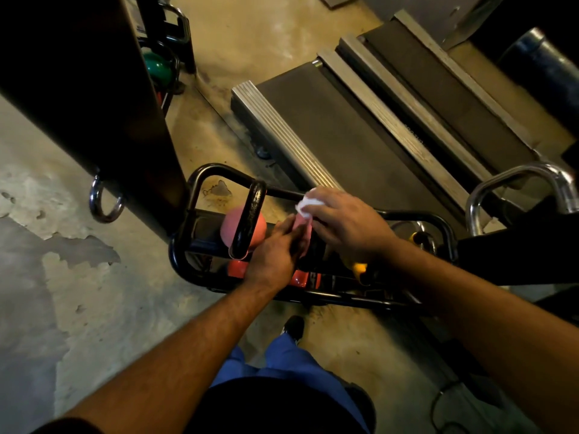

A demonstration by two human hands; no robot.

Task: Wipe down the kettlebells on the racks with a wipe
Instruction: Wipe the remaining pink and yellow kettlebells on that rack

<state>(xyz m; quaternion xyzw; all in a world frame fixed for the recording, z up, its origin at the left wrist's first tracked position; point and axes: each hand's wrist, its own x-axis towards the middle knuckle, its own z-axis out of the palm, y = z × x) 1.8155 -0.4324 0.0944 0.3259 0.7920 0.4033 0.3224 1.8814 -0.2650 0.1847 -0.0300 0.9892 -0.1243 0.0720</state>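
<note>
A black tubular rack (200,180) stands low on the floor with kettlebells on it. A pink kettlebell (228,225) with a black handle sits at its left end. Beside it a second pink kettlebell (301,223) is mostly hidden under my hands. My right hand (344,222) holds a crumpled white wipe (305,204) against the top of that second kettlebell. My left hand (272,255) rests on its near side with fingers straight. A yellow kettlebell (358,268) shows under my right wrist.
Orange kettlebells (236,268) sit on the rack's lower shelf. A dark post with a steel ring (105,200) stands to the left, a green kettlebell (158,68) on another rack behind it. Treadmill decks (344,126) lie beyond. A chrome handle (517,180) rises at right. My shoe (294,327) is near the rack.
</note>
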